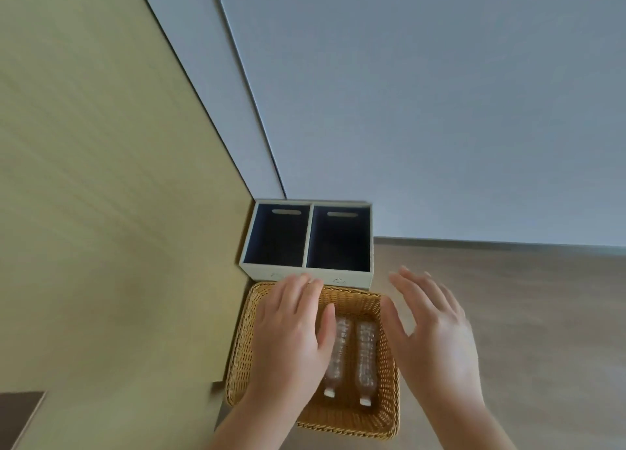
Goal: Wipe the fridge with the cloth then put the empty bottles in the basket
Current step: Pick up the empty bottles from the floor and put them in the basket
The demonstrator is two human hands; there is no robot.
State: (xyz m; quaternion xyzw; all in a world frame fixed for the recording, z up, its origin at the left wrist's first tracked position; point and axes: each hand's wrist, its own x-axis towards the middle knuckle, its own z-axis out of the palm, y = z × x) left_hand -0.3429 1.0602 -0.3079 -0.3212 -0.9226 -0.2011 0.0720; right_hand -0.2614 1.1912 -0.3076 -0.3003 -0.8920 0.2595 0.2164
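The left hand (291,334) hovers flat and released over the basket's (386,378) left half, fingers spread and grasping nothing, its thumb crossing above the left bottle (337,358). Both bottles lie side by side on the basket's bottom, caps toward the camera, probably laid lengthwise so they sit flat; the right bottle (366,361) lies clear between the two hands. The right hand (430,334) is likewise spread and empty, beside the basket's right rim and above the floor (542,314)
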